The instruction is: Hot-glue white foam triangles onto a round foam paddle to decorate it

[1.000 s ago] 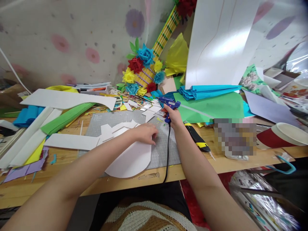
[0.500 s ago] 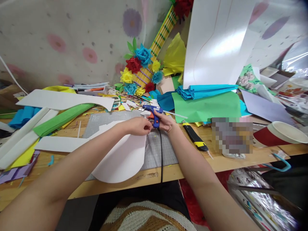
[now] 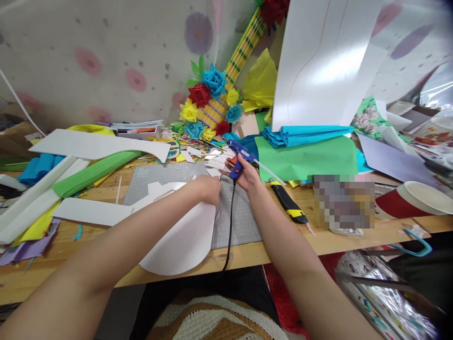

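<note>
My right hand (image 3: 247,175) is closed round a blue glue gun (image 3: 239,156) with an orange trigger, its nozzle pointing left toward my left hand; a clear glue stick juts out behind it and a black cord (image 3: 230,226) drops over the table edge. My left hand (image 3: 207,188) presses with curled fingers on the top edge of a large white foam cutout (image 3: 180,238) with a rounded lower end, which lies on a grey cutting mat (image 3: 240,222). Small white foam scraps (image 3: 215,165) lie just beyond both hands.
A yellow-black utility knife (image 3: 288,204) lies right of the mat. Green and blue paper sheets (image 3: 307,153), a large white board (image 3: 318,61), a red paper cup (image 3: 410,200) and a flower-covered paper guitar (image 3: 215,101) crowd the back. White foam strips (image 3: 95,146) and coloured paper lie left.
The glue gun was lifted from the scraps and brought left to my left hand, then tilted up slightly. The white cutout slid toward me and partly over the table edge.
</note>
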The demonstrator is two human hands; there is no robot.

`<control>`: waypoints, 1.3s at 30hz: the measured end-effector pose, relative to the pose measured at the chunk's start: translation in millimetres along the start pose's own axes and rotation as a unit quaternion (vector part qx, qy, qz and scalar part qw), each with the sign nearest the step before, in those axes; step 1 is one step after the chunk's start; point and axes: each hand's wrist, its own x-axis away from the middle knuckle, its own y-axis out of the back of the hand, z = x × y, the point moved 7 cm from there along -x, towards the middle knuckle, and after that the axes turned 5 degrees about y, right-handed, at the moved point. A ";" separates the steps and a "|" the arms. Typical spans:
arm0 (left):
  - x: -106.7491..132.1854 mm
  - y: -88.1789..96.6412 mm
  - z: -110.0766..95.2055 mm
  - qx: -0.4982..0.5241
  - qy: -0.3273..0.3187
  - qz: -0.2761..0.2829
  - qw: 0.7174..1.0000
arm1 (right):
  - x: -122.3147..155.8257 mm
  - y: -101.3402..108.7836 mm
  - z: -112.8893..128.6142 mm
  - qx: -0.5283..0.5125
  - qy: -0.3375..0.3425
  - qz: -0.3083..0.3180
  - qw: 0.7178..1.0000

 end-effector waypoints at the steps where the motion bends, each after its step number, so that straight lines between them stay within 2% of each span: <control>1: -2.2 -1.6 4.7 0.001 0.006 -0.005 1.000 | -0.8 0.4 1.1 0.006 0.007 -0.001 1.000; 4: -8.9 -0.3 24.7 0.040 0.055 -0.067 0.995 | -4.4 5.9 8.8 0.015 0.040 -0.021 0.999; 7: -16.0 2.6 48.3 0.108 0.134 -0.138 0.975 | -8.2 18.2 19.7 0.039 0.072 -0.070 0.994; 9: -24.3 0.1 56.9 0.134 0.156 -0.147 0.968 | -9.9 25.6 26.4 0.067 0.087 -0.096 0.989; 14: -48.3 -1.0 59.8 0.132 0.138 -0.147 0.971 | -11.4 30.1 31.9 0.084 0.099 -0.103 0.986; 18: -56.5 2.8 57.8 0.107 0.127 -0.121 0.979 | -10.3 26.6 31.6 0.084 0.104 -0.095 0.986; 22: -49.3 13.6 64.7 0.109 0.171 -0.099 0.974 | -7.0 25.6 33.1 0.076 0.093 -0.108 0.987; 25: -35.9 21.3 76.4 0.155 0.206 -0.053 0.965 | -4.6 22.5 35.6 0.090 0.099 -0.092 0.987; 28: -20.4 20.5 88.5 0.255 0.198 0.018 0.946 | -3.6 18.5 35.2 0.122 0.110 -0.061 0.984; 30: -10.8 14.7 97.2 0.391 0.183 0.040 0.901 | -3.0 16.0 34.1 0.148 0.121 -0.042 0.981; 31: -7.1 10.5 100.9 0.471 0.169 0.043 0.864 | -2.5 14.3 33.6 0.161 0.128 -0.030 0.978; 34: 0.0 -3.2 108.9 0.682 0.099 0.030 0.724 | 0.7 6.6 31.4 0.206 0.139 0.020 0.968; 36: 3.7 -12.0 113.8 0.765 0.058 0.013 0.642 | 4.0 1.5 28.3 0.243 0.132 0.052 0.960; 37: 5.6 -16.4 115.6 0.791 0.046 0.008 0.610 | 5.8 -0.8 26.2 0.263 0.125 0.066 0.954; 39: 9.3 -24.0 117.0 0.822 0.034 0.011 0.568 | 9.7 -5.6 20.9 0.306 0.110 0.096 0.941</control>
